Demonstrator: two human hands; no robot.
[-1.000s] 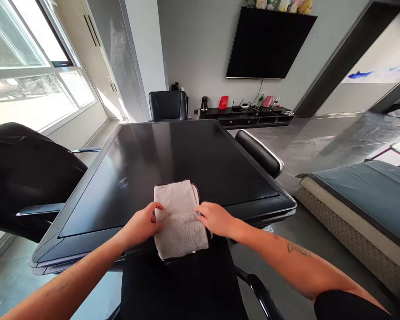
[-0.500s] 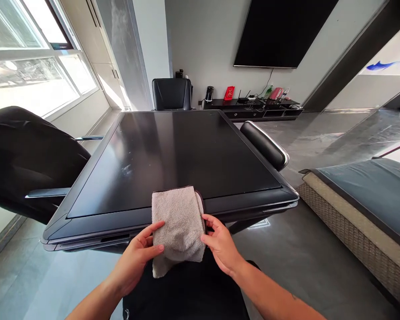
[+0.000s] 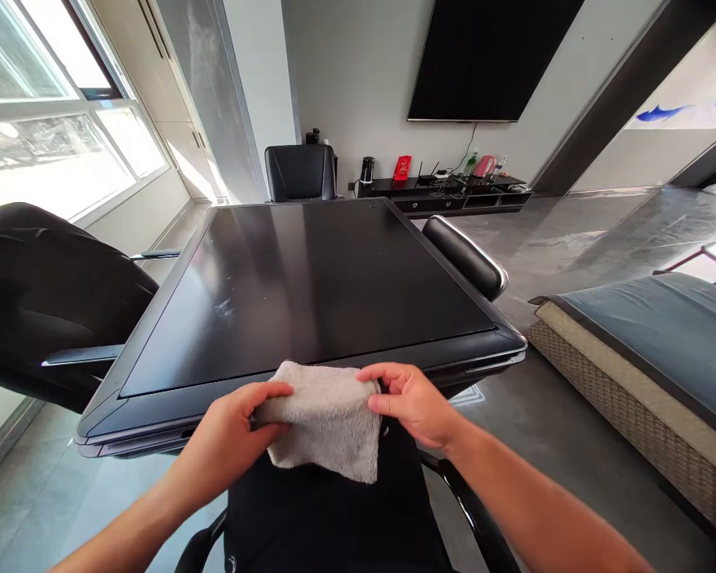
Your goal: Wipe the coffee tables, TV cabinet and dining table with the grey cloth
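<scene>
A light grey terry cloth (image 3: pixel 328 418) hangs folded between my two hands, just off the near edge of the black table (image 3: pixel 334 278) and above my lap. My left hand (image 3: pixel 230 430) pinches its left side between thumb and fingers. At the upper right corner, my right hand (image 3: pixel 414 406) grips the cloth the same way. The lower part of the cloth droops freely over my dark clothing. A whitish smudge shows on the left part of the glossy tabletop.
Black armchairs stand at the left (image 3: pixel 53 302), the far side (image 3: pixel 300 173) and the right (image 3: pixel 465 256) of the table. A padded wicker bench (image 3: pixel 632 374) is at the right. Against the back wall is a low black TV stand (image 3: pixel 441 203), below a television (image 3: pixel 489 60).
The cloth has gone from hanging tall to a wider, shorter fold, its top edge now lower. Both hands have turned it. The view has shifted slightly.
</scene>
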